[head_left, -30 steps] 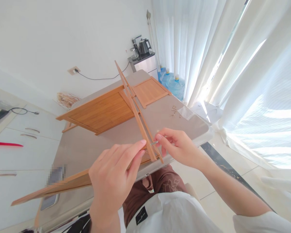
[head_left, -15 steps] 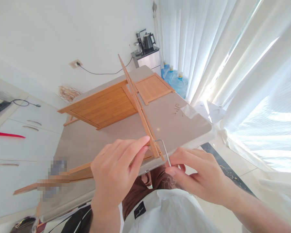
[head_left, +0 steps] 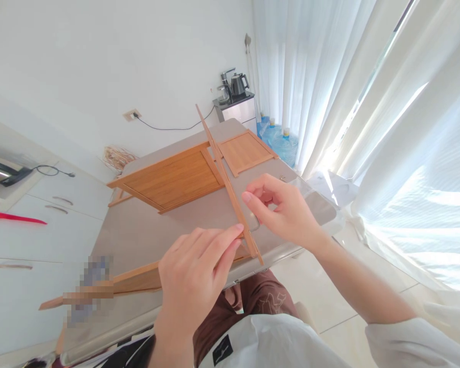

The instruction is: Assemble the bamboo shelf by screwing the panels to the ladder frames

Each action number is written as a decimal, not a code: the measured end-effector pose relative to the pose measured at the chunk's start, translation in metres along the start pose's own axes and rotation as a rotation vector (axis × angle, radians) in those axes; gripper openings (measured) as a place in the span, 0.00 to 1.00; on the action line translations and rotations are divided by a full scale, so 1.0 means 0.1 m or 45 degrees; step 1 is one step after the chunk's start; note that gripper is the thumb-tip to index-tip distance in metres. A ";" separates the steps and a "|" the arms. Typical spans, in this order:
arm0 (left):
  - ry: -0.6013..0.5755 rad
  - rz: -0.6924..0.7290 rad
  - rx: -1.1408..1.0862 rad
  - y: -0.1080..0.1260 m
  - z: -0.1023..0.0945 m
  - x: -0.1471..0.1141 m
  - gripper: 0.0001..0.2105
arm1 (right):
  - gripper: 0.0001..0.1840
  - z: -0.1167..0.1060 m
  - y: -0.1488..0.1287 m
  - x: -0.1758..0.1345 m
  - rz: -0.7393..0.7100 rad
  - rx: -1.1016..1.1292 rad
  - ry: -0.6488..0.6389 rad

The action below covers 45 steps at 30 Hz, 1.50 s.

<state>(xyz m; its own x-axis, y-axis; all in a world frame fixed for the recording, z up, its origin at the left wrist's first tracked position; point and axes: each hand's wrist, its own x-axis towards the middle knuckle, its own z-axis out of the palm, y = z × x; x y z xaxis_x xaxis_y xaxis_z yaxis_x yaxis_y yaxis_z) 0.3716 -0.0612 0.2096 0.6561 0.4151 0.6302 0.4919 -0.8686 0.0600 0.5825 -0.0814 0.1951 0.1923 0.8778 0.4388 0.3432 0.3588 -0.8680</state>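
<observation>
A wooden frame piece point(head_left: 230, 191) stands edge-on across the table, joined to a tilted wooden panel point(head_left: 172, 176) on its left. My left hand point(head_left: 199, 271) has thumb and forefinger closed at the near end of that frame piece, on its left side. On the other side my right hand point(head_left: 283, 209) is closed, fingertips curled, around the upper part of a bent metal hex key point(head_left: 257, 225). Most of the key is behind the fingers; its lower bend shows beside the frame piece. Another wooden part point(head_left: 138, 278) lies at the near left, partly behind my left hand.
A flat wooden panel point(head_left: 247, 152) lies on the grey table point(head_left: 138, 235) at the far right. Small screws point(head_left: 282, 178) are mostly hidden behind my right hand. Beyond the table stand a kettle point(head_left: 238, 84) on a cabinet and blue water jugs point(head_left: 285, 148). White curtains point(head_left: 329, 76) hang at right.
My right hand has risen from below the frame piece's near end to beside it, swinging the hex key's long arm upward. My left hand stays at the frame piece. The view has shifted slightly.
</observation>
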 end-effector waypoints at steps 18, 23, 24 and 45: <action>-0.013 0.040 0.034 -0.01 0.00 0.00 0.14 | 0.15 -0.05 0.08 -0.82 0.296 -0.033 -0.322; -0.008 0.013 0.013 0.00 0.00 -0.01 0.13 | 0.08 -0.07 -0.06 -0.96 0.052 -0.074 -0.285; -0.008 0.012 0.012 0.00 0.00 -0.01 0.13 | 0.08 -0.08 -0.08 -0.96 -0.014 -0.101 -0.271; -0.036 0.028 -0.006 0.00 -0.02 0.00 0.14 | 0.09 -0.12 -0.04 0.00 0.046 -0.040 -0.158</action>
<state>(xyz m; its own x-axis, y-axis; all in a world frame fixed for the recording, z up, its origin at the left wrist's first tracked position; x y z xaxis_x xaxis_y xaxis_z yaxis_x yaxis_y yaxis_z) 0.3703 -0.0616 0.2114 0.6828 0.4036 0.6090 0.4746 -0.8787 0.0502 0.5925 -0.0864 0.2012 0.0902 0.9232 0.3736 0.3668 0.3179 -0.8743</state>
